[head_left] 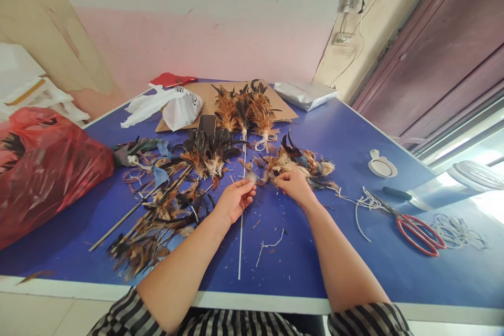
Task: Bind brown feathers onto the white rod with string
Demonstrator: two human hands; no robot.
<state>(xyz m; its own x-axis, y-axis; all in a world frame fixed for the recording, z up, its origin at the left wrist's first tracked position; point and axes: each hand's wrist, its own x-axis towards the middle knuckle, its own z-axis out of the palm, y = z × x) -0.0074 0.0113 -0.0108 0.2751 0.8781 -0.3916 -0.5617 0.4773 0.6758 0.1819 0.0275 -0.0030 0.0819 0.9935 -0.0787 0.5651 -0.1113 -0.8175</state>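
My left hand [238, 199] is closed in a pinch on a small fluffy feather [249, 172], above a thin white stick [241, 241]. To its right, my right hand [295, 187] has its fingers closed at the near edge of a loose feather pile [303, 160]; whatever its fingertips grip is hidden. Beyond the hands, brown and black feather bundles [244, 107] lie with their pale bases toward me, one tied to the white stick. A dark feather bunch [210, 149] rests left of the stick. More loose feathers [157, 226] are spread beside my left forearm.
Red-handled scissors [419, 233], white string [457, 232], a knife [407, 197] and a white tape ring [382, 165] lie at right. A red plastic bag [59, 168] bulges at left. Cardboard [281, 107], a white bag [181, 109] and a silver packet [305, 94] are at the back.
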